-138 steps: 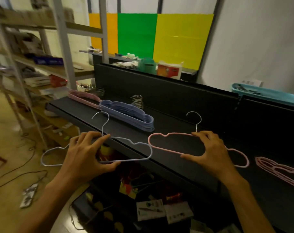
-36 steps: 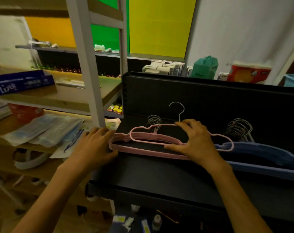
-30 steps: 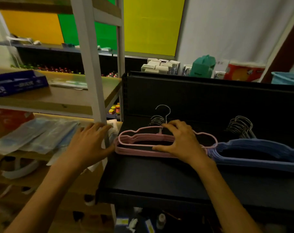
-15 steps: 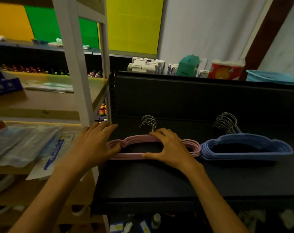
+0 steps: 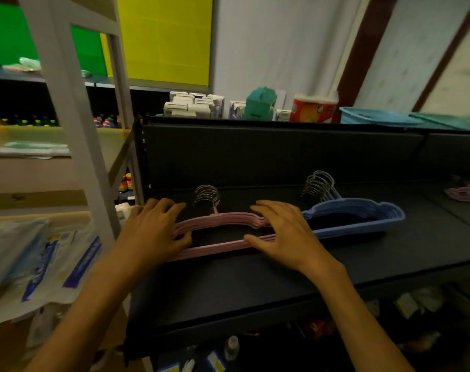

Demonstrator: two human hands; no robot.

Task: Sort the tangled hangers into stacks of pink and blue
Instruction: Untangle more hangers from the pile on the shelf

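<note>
On the black shelf [image 5: 255,285], both hands flat, fingers straight, left hand [image 5: 153,232] and right hand [image 5: 287,234] pressing pink hanger stack [image 5: 223,220], blue hanger stack [image 5: 357,213] just beside.

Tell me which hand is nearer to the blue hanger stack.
Right. The right hand rests on the pink hanger stack just beside the blue hanger stack; the left hand is at the pink stack's far end.

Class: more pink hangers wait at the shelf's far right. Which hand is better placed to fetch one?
Probably the right hand: it rests on the pink stack's right end, nearer the loose pink hangers. The left hand is at the stack's opposite end.
</note>
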